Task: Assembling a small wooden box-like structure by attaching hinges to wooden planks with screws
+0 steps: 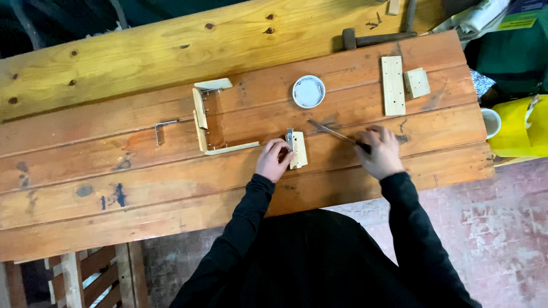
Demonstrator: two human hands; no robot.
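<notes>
My left hand (273, 160) grips a small pale wood block (298, 150) that lies on the reddish plank workbench (142, 182). A grey metal bracket (289, 138) rests against the block's upper left corner. My right hand (381, 153) is closed around the dark handle of a screwdriver (337, 135); its thin metal shaft points up and left over the bench toward a round white dish (309, 91). Both arms are in black sleeves.
A partly built frame of pale wood strips (201, 117) lies left of centre, with a metal L-bracket (162, 129) further left. A long wood strip (393, 85) and a square block (416, 82) lie at the back right, a hammer (371, 39) behind them. A white cup (491, 122) sits at the right edge.
</notes>
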